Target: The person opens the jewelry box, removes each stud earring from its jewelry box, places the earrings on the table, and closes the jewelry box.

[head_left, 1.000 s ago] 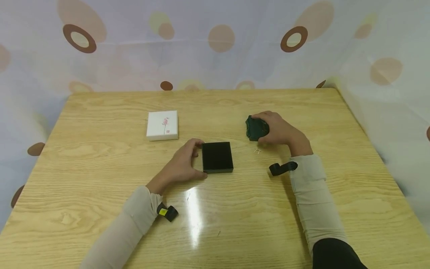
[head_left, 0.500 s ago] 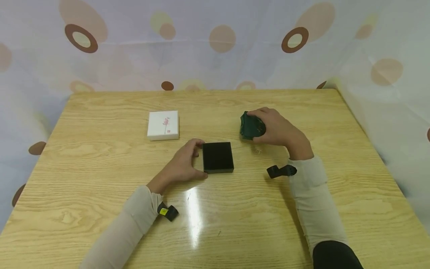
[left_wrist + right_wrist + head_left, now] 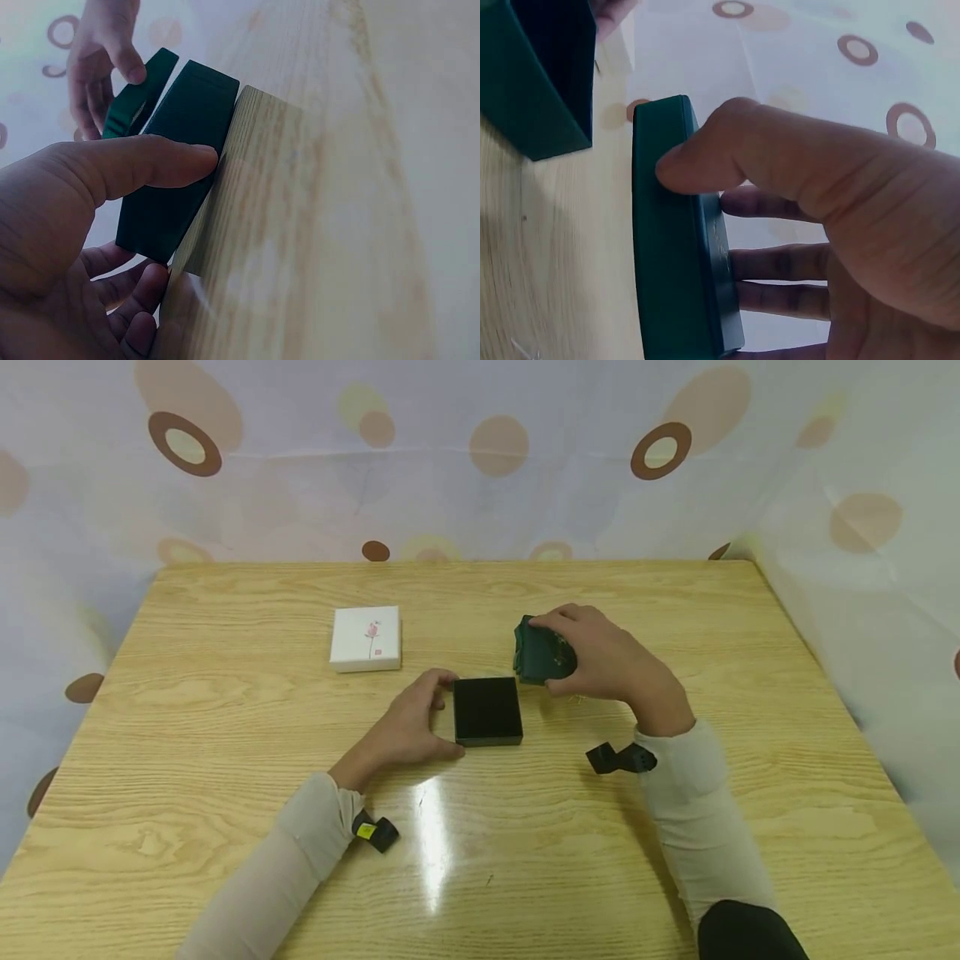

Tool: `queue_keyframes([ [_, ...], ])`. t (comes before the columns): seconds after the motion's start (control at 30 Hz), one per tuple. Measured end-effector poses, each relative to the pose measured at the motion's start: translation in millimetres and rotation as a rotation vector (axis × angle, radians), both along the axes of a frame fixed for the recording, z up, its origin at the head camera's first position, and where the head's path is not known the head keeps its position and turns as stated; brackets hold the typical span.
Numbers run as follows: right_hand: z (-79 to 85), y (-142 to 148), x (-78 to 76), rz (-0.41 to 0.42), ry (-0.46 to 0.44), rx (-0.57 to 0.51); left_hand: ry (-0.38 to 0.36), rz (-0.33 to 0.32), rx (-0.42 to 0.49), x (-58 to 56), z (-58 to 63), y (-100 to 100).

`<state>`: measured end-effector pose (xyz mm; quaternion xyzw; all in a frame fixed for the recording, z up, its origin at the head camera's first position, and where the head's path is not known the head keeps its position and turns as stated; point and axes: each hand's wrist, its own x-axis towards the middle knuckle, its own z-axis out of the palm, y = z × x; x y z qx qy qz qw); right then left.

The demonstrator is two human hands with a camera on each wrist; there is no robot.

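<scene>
Fingers of your right hand [image 3: 609, 653] pinch the green lid [image 3: 542, 653]; your left hand [image 3: 408, 724] grips the open box [image 3: 487, 718]; a crooked lid could snag the box's right edge.

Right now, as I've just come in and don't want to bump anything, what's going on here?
A person's left hand holds an open, square, dark green box on the wood-grained table. Their right hand grips a flat, dark green lid-like piece with gold markings, near but apart from the box. A square white box with a pink flower print sits untouched farther left.
</scene>
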<state>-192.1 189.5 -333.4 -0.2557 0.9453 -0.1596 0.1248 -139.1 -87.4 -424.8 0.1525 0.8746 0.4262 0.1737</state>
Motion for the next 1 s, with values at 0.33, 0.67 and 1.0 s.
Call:
queue_keyframes([
  [0.33,3.5,-18,10.8,0.099,-0.003,-0.011,0.012,0.003,0.001,-0.7,-1.1,0],
  [0.67,-4.1,-41,23.7,0.167,-0.019,0.011,0.011,0.007,0.011,-0.1,-0.4,0],
  [1.0,-10.8,-57,31.1,0.208,-0.020,0.040,0.033,-0.001,0.021,0.1,2.9,0],
])
